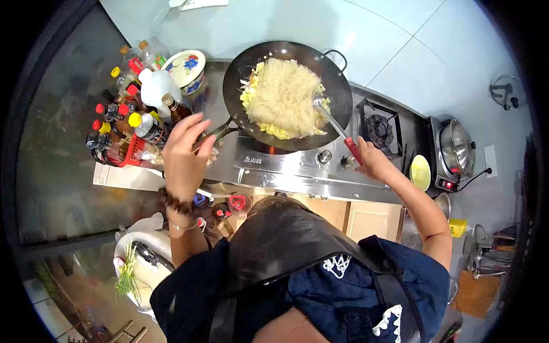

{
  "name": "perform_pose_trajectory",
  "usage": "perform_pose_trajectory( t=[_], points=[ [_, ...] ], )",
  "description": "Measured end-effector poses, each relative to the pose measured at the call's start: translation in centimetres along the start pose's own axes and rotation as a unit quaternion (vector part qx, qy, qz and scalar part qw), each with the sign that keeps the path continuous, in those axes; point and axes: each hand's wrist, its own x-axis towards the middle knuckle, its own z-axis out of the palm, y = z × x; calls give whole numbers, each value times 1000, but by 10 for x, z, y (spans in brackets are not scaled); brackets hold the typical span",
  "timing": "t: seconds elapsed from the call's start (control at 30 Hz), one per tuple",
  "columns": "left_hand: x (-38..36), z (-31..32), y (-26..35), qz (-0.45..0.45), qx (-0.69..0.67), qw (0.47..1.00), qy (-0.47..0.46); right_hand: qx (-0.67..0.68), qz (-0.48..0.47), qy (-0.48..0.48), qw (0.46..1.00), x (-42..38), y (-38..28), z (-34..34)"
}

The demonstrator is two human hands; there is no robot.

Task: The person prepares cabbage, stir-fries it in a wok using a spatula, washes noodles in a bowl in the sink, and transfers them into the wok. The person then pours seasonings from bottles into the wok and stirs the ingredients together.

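Observation:
A black wok point(231, 86) sits on the gas stove, filled with a block of thin pale noodles point(286, 94). Yellow-green chopped cabbage point(277, 131) shows around the noodles' edges. My right hand point(374, 161) is closed round the red handle of a metal spatula point(334, 123), whose head touches the right side of the noodles and is partly hidden. My left hand point(186, 146) is raised at the wok's left, beside its long handle point(223, 130). Its fingers are apart, with nothing visible in them.
Sauce and oil bottles point(150, 127) crowd the left counter, with a lidded enamel pot point(184, 68) behind. Right of the wok lie a bare burner point(377, 130), a yellow-green bowl point(420, 172) and a lidded steel pot point(456, 147). Green stalks point(130, 268) rest at lower left.

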Motion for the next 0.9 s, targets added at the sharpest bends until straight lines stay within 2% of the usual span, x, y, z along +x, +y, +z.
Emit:
perform_pose_trajectory(
  t=[0.07, 0.1, 0.13, 0.2, 0.23, 0.27, 0.33, 0.37, 0.4, 0.43, 0.47, 0.5, 0.53, 0.57, 0.6, 0.63, 0.67, 0.7, 0.73, 0.8, 0.83, 0.87, 0.9],
  points=[
    [-33, -14, -28, -80, 87, 992, -36, -52, 27, 19, 998, -4, -5, 13],
    [-54, -12, -56, -80, 106, 990, -36, -187, 43, 82, 978, 0, -7, 8],
    [-63, -13, -69, -81, 102, 991, -35, -319, 56, 146, 935, 7, -13, -3],
    [-81, -16, -88, -88, 151, 980, -93, -393, 12, 218, 893, 15, -33, -44],
    [-84, -11, -102, -44, 112, 990, -77, -434, -24, 210, 876, 19, -42, -58],
    [-78, -9, -101, -42, 106, 990, -77, -473, -58, 201, 856, 24, -49, -69],
    [-66, -7, -94, -109, 138, 976, -130, -493, -51, 163, 853, 37, -69, -91],
    [-63, -3, -103, -67, 166, 976, -123, -532, -57, 167, 828, 39, -81, -104],
    [-60, 1, -105, -71, 164, 977, -119, -570, -67, 173, 801, 40, -92, -119],
    [-59, 4, -105, -83, 160, 975, -131, -564, -19, 150, 812, 39, -101, -135],
    [-59, 7, -106, -98, 157, 972, -146, -503, -36, 148, 851, 35, -101, -153],
    [-61, 9, -107, -88, 165, 974, -131, -439, 27, 101, 893, 23, -124, -176],
    [-61, 6, -105, -102, 157, 971, -146, -405, 64, 80, 909, 24, -121, -188],
    [-62, 8, -105, -115, 157, 971, -143, -416, 58, 53, 906, 35, -98, -194],
    [-63, 9, -105, -125, 156, 970, -138, -400, -40, 24, 915, 43, -72, -204],
    [-65, 9, -107, -129, 153, 970, -134, -327, 87, -50, 940, 50, -84, -215],
    [-67, 8, -108, -124, 154, 971, -134, -244, 214, -122, 938, 55, -96, -226],
    [-67, 9, -109, -117, 155, 972, -133, -210, 243, -99, 942, 60, -93, -229],
    [-67, 9, -109, -118, 154, 972, -131, -213, 243, -97, 941, 66, -85, -230],
    [-66, 7, -108, -121, 158, 970, -142, -118, 309, -186, 925, 79, -64, -229],
    [-65, 5, -107, -118, 153, 969, -150, -111, 327, -209, 915, 80, -57, -226],
    [-68, 6, -110, -103, 144, 975, -131, -122, 296, -208, 924, 77, -43, -213],
    [-68, 7, -112, -93, 136, 979, -116, -44, 291, -187, 937, 77, -24, -193]
  ],
)
